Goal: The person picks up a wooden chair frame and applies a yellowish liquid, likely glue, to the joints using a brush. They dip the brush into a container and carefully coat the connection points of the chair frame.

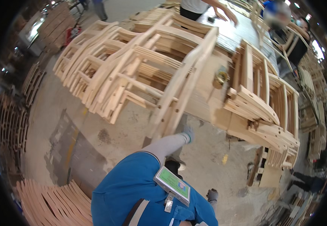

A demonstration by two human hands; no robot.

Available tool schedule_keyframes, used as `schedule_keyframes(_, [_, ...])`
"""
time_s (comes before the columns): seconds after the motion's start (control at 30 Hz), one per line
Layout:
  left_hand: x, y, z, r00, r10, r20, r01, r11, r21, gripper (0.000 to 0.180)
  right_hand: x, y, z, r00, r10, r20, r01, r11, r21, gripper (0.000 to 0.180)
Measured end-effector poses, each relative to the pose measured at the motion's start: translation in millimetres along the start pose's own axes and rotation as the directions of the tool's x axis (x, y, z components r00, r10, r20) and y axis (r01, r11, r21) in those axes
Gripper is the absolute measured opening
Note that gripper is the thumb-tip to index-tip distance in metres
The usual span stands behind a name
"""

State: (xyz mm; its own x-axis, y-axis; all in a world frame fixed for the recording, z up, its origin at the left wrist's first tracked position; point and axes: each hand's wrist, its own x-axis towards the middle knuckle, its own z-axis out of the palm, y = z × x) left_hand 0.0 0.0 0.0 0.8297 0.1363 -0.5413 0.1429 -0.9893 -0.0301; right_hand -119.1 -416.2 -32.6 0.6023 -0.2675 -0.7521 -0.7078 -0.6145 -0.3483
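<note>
Your left hand (188, 133), gloved, near lower end of wooden frame (170, 92), at right end of frame row (102, 81); cannot tell grip. Your right hand (212, 195), gloved, well apart from frame; grip unclear.

This is a furniture workshop, shown by stacked bare wooden frames (124, 71), a pile of curved slats (54, 203) and a stained concrete floor (205, 169).
</note>
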Motion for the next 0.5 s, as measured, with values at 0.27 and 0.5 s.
schedule_keyframes(0.27, [-217, -52, 117, 0.964, 0.240, 0.115, -0.104, 0.737, -0.668, 0.053, -62, -56, 136, 0.926, -0.359, 0.118, 0.360, 0.933, 0.008, 0.045])
schedule_keyframes(0.5, [-337, -214, 208, 0.979, -0.045, 0.197, 0.149, 0.819, -0.554, 0.040, -119, -34, 229, 0.776, -0.630, -0.028, 0.585, 0.736, -0.339, 0.052])
